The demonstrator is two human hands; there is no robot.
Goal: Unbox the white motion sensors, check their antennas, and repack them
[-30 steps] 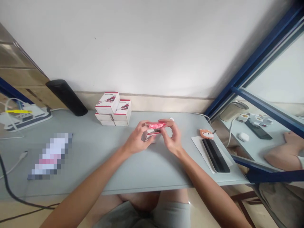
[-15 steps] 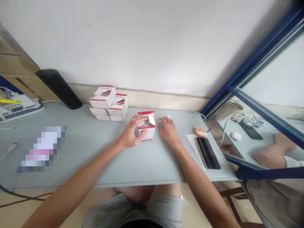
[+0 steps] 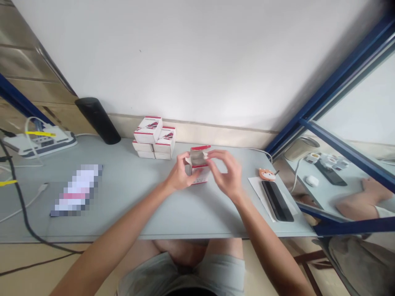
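My left hand (image 3: pixel 180 174) grips the side of a small white-and-red cardboard box (image 3: pixel 200 175), whose top flaps (image 3: pixel 198 155) stand partly open. My right hand (image 3: pixel 226 174) hangs with curled fingers just right of those flaps, and I cannot tell if it touches them. The small white item seen earlier by the right hand is hidden now. Behind the box stands a stack of similar red-trimmed white boxes (image 3: pixel 154 137).
The hands work over a grey desk (image 3: pixel 138 213). A black cylinder (image 3: pixel 98 120), a power strip (image 3: pixel 40 144) and a pixelated flat item (image 3: pixel 77 191) lie to the left. To the right are a fox-shaped item (image 3: pixel 267 174), a black phone (image 3: pixel 277 200) and a blue-framed mirror (image 3: pixel 339 176).
My right hand has lifted off the desk and moved to the box's top. The flaps sit less wide open, and the small white item is out of sight. The view has shifted slightly.
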